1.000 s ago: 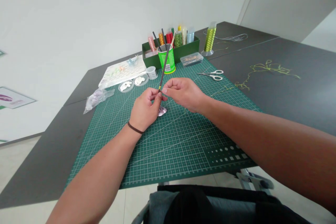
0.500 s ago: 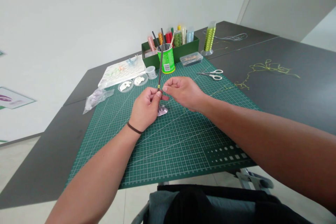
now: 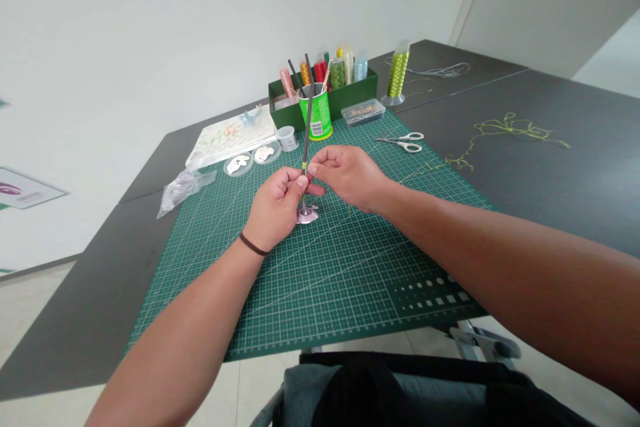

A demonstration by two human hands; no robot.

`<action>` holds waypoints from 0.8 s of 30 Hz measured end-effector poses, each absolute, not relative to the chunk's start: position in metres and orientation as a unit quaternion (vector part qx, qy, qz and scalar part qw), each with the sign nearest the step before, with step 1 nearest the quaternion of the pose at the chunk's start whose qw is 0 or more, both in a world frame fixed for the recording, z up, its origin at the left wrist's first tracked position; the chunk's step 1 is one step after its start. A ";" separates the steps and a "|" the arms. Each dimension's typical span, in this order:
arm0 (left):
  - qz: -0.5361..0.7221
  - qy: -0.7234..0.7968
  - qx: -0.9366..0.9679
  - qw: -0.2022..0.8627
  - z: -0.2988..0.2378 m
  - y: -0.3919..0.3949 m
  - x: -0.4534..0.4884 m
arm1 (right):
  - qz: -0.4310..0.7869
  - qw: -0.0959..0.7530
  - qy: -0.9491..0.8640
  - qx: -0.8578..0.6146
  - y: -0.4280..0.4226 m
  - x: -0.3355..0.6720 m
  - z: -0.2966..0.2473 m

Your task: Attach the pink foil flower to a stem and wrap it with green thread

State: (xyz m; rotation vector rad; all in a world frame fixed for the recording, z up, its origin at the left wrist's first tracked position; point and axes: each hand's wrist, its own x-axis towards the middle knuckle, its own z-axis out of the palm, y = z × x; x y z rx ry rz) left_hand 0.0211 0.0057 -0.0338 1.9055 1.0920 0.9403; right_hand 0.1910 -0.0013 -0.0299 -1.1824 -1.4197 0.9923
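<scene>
My left hand (image 3: 277,207) is closed around a thin dark stick (image 3: 309,117) that stands nearly upright. A short yellow-green thread wrap (image 3: 304,165) circles the stick just above my thumb. Below my fingers, a pale purple flower-like piece (image 3: 307,215) shows at the stick's lower end. Close on the right, my right hand (image 3: 347,175) has thumb and forefinger pinched beside the wrap, on thread too fine to see clearly there. Loose yellow-green thread (image 3: 513,127) trails from the mat on the right onto the dark table.
On the green cutting mat (image 3: 320,293) lie white-handled scissors (image 3: 407,141), a clear case (image 3: 363,112) and small dishes of white pieces (image 3: 239,163). Behind stand a green can (image 3: 320,117), a box of thread spools (image 3: 357,93) and a lime spool (image 3: 399,75). A plastic bag (image 3: 183,192) lies left.
The stick has turned slightly and its top leans a little more to the right. More of the purple piece shows below my left hand. Both hands keep nearly the same place.
</scene>
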 end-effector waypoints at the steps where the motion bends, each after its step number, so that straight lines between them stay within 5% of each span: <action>1: 0.369 0.420 0.740 0.374 -0.035 0.007 0.021 | 0.411 0.500 -0.586 -0.487 -0.002 0.191 -0.029; 12: 0.353 0.386 0.621 0.583 -0.032 0.010 0.023 | 0.431 0.509 -0.587 -0.460 -0.001 0.191 -0.032; 24: 0.299 0.348 0.521 0.720 -0.028 0.016 0.012 | 0.591 0.487 -0.539 -0.350 -0.001 0.188 -0.032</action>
